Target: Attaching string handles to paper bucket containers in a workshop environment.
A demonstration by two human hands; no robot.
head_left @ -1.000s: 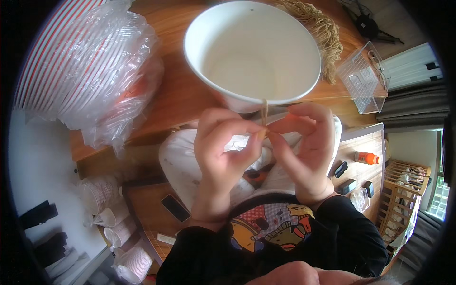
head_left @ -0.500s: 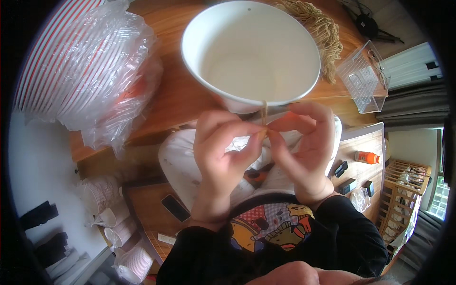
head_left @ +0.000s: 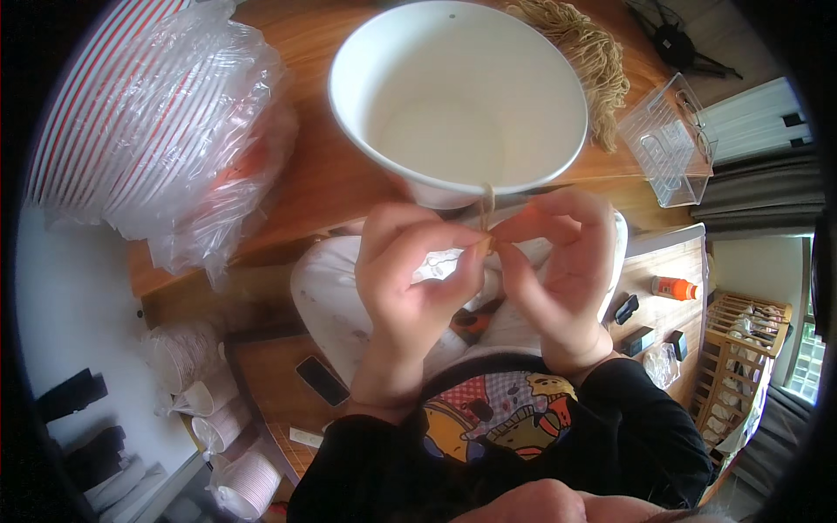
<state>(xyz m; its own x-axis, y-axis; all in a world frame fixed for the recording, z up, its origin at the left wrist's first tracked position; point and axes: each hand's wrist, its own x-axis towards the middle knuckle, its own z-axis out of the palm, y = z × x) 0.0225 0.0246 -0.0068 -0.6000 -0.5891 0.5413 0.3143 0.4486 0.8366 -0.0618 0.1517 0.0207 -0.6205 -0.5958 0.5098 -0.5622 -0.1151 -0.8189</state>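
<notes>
A large white paper bucket (head_left: 375, 87) stands on the wooden table, its open mouth tilted up at me. A short length of tan twine (head_left: 488, 205) hangs at the near rim, running down to my fingers. My left hand (head_left: 405, 270) is closed, thumb and forefinger pinching the twine just below the rim. Facing it, my right hand (head_left: 562, 261) also pinches the twine, and the two sets of fingertips almost touch. The fingers cover the twine's ends. A bundle of loose tan twine (head_left: 588, 61) lies behind the bucket's right side.
Nested striped buckets (head_left: 96, 113) in clear plastic wrap fill the far left. At right are a clear plastic rack (head_left: 667, 144) and an orange bottle (head_left: 673, 288). A phone (head_left: 321, 381) lies left of my lap, near wrapped stacks (head_left: 244, 484).
The twine at the rim now shows as a slightly wider loop. Both hands keep their pinch in nearly the same place, and the bucket has barely shifted.
</notes>
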